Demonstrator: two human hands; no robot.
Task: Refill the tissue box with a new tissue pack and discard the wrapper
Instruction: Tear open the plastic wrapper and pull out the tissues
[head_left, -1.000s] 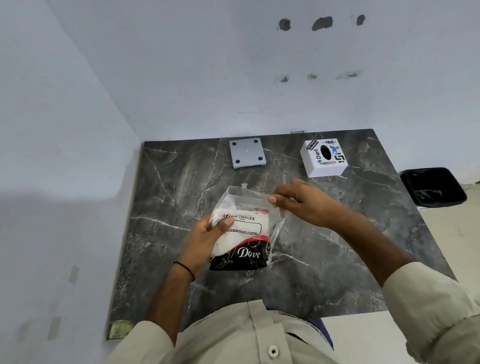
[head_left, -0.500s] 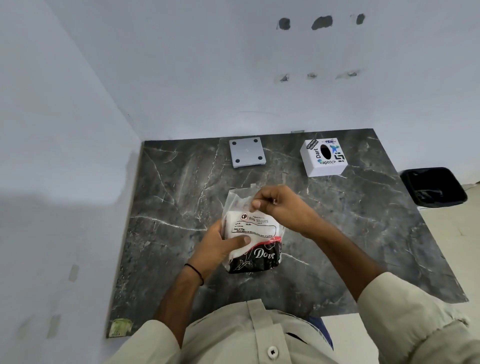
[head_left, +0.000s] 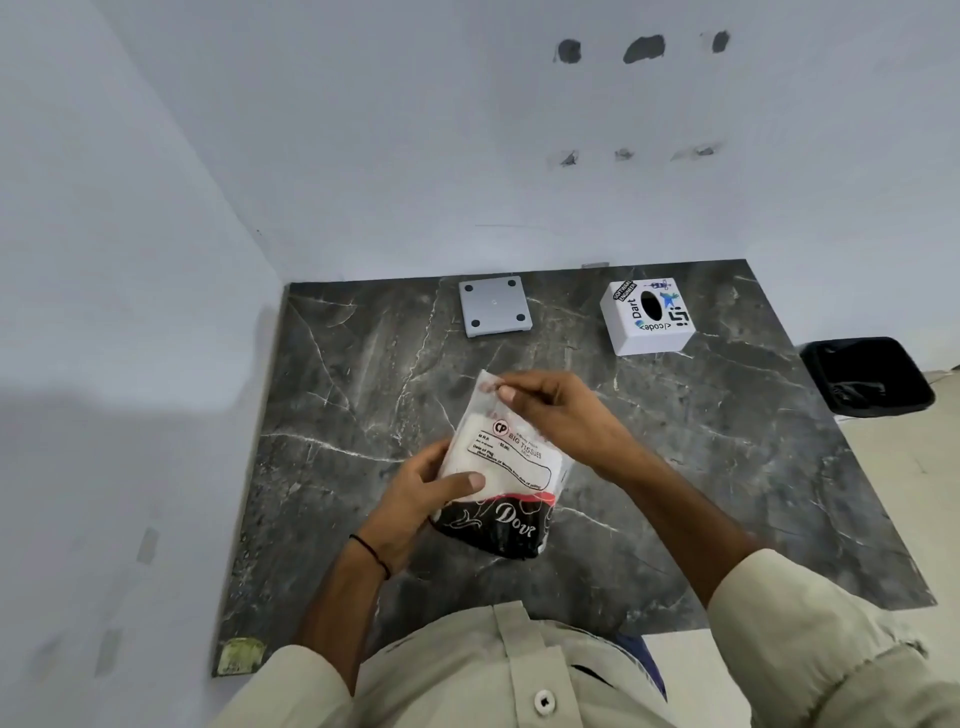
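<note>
A new tissue pack (head_left: 506, 467) in a clear wrapper with a black and red printed bottom is held upright above the middle of the dark marble table (head_left: 363, 374). My left hand (head_left: 421, 493) grips its left side, thumb across the front. My right hand (head_left: 556, 410) pinches the clear top flap of the wrapper. The white tissue box cover (head_left: 647, 317), with stickers and an oval slot on top, stands at the back right of the table. Its grey square base plate (head_left: 496, 312) lies apart at the back centre.
A black bin (head_left: 867, 376) stands on the floor beyond the table's right edge. Walls close the table in on the left and at the back. A yellowish sticker (head_left: 240, 656) marks the front left corner.
The pack has shifted slightly right and tilted. My right hand moved left from the pack's right edge to the top flap and now pinches it.
</note>
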